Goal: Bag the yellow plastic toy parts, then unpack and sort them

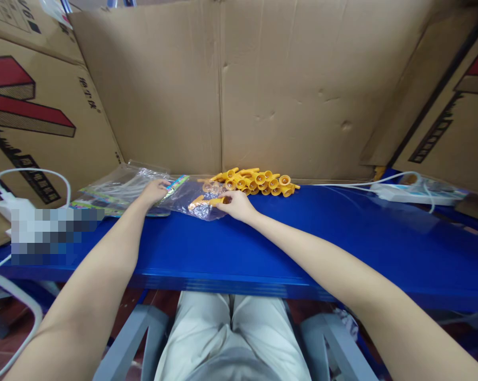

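My left hand (157,191) is closed on the edge of a clear plastic bag (179,200) beside its colourful printed header strip (177,186). My right hand (239,205) pinches a yellow pipe-shaped piece with a round cup (215,201) at the right part of that bag. Another yellow stem lies close by; whether these pieces are fully inside the film I cannot tell. Just behind my right hand is a pile of several yellow pipes (262,182), most with their cups facing me. More flat clear bags (119,185) with printed strips lie to the left of my left hand.
All this lies on a blue tabletop (302,243). Cardboard walls (294,90) rise behind and at both sides. A white power strip (417,193) with cables sits at the right back. At the left is a white plug with a cable (14,206), near a blurred-out patch.
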